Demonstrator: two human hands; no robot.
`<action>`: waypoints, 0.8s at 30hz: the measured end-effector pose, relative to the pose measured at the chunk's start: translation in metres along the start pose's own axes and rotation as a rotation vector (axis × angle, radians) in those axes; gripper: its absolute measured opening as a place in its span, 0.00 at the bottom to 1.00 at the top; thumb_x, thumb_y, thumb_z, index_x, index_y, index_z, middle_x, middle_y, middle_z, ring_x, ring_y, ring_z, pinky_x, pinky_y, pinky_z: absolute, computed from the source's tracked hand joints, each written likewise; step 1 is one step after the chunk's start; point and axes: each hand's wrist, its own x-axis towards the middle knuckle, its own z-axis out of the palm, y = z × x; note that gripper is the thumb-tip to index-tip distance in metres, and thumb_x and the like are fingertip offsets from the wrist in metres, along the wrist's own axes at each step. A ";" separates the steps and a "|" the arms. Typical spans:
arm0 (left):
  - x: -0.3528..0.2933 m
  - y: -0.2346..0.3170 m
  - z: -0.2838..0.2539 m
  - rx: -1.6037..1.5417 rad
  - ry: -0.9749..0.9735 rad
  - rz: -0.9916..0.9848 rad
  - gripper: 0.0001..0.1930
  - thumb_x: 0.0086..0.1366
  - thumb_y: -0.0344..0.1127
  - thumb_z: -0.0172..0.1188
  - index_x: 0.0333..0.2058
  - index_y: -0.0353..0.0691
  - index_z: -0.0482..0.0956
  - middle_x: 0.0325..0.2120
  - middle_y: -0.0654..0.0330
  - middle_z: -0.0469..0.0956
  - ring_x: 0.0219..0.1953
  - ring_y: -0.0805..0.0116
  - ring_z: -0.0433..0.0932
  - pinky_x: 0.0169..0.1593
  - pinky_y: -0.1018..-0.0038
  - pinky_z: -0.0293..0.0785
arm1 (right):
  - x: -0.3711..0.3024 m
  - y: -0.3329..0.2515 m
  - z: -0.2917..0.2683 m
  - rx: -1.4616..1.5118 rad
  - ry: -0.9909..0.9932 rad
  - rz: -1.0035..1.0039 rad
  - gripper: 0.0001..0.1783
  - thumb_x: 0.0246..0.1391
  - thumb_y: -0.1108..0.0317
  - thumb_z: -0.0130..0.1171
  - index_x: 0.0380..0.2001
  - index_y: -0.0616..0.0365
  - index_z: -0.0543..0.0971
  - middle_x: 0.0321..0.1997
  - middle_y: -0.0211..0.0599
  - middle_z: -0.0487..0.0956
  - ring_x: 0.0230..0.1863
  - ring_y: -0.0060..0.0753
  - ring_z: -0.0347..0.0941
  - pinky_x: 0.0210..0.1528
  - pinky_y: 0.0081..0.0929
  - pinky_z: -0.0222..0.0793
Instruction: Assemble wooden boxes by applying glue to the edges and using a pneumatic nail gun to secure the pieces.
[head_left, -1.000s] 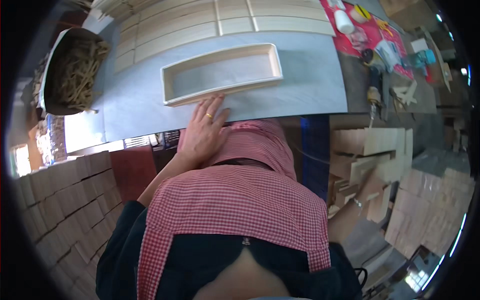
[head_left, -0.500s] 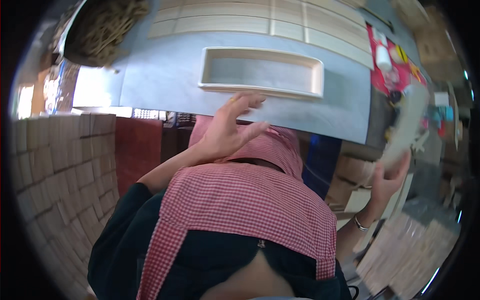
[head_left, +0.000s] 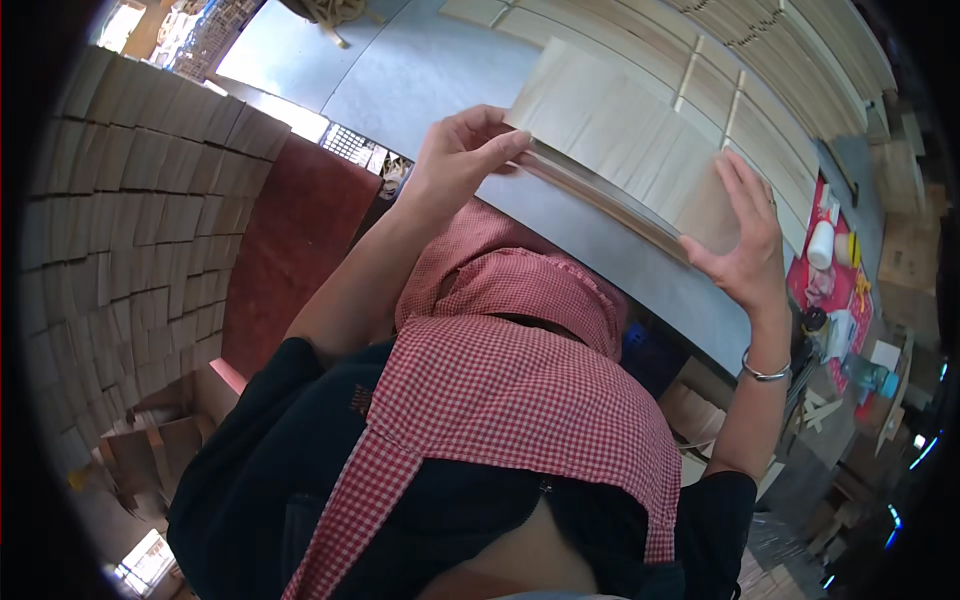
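A thin pale wooden board (head_left: 620, 120) lies tilted over a shallow rectangular wooden frame (head_left: 605, 200), hiding most of it. Only the frame's near long side shows below the board. My left hand (head_left: 455, 165) is closed at the left end, thumb at the board's near corner and fingers partly hidden behind. At the other end my right hand (head_left: 745, 245) grips the board's right edge, with its thumb near the front corner and its fingers along the far side. Whether the board touches the frame is hard to tell.
Flat wooden panels (head_left: 650, 65) cover the far part of the grey table (head_left: 400, 70). A white bottle (head_left: 821, 245) and a yellow roll (head_left: 846, 249) sit on red cloth at the right. Stacked wooden blocks (head_left: 130, 220) rise at the left.
My right hand has brought the board from the right side to above the frame. My left hand, open before, now holds its left end. The view has turned.
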 end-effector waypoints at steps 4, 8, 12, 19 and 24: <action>0.005 0.003 -0.019 1.113 0.223 0.175 0.11 0.65 0.31 0.67 0.44 0.32 0.84 0.34 0.56 0.81 0.37 0.67 0.81 0.39 0.76 0.80 | 0.003 0.011 0.003 0.022 -0.068 0.018 0.47 0.33 0.67 0.75 0.63 0.61 0.73 0.69 0.45 0.70 0.66 0.49 0.67 0.68 0.41 0.64; 0.014 -0.010 -0.016 1.193 0.166 0.278 0.12 0.61 0.30 0.70 0.42 0.33 0.86 0.35 0.57 0.81 0.33 0.69 0.78 0.35 0.76 0.76 | 0.003 0.016 0.007 -0.004 -0.110 0.026 0.45 0.34 0.67 0.74 0.61 0.61 0.75 0.69 0.45 0.70 0.66 0.49 0.67 0.69 0.41 0.64; 0.016 -0.012 -0.011 1.271 0.122 0.324 0.11 0.59 0.30 0.71 0.40 0.33 0.87 0.34 0.57 0.82 0.31 0.70 0.77 0.34 0.75 0.74 | -0.002 0.019 0.009 -0.014 -0.144 0.050 0.43 0.35 0.66 0.74 0.61 0.61 0.75 0.70 0.45 0.70 0.66 0.49 0.68 0.69 0.41 0.63; 0.015 -0.013 -0.009 1.353 0.140 0.382 0.11 0.60 0.35 0.69 0.39 0.35 0.88 0.32 0.58 0.82 0.26 0.69 0.77 0.32 0.75 0.72 | -0.008 0.027 0.018 -0.007 -0.186 0.061 0.46 0.36 0.67 0.74 0.64 0.60 0.73 0.72 0.43 0.68 0.68 0.47 0.66 0.72 0.39 0.60; 0.015 -0.011 -0.005 1.374 0.132 0.364 0.11 0.59 0.29 0.71 0.39 0.30 0.87 0.33 0.56 0.83 0.26 0.69 0.75 0.30 0.76 0.72 | -0.012 0.031 0.026 -0.066 -0.176 0.048 0.45 0.37 0.66 0.74 0.63 0.59 0.73 0.72 0.41 0.68 0.68 0.46 0.66 0.72 0.39 0.59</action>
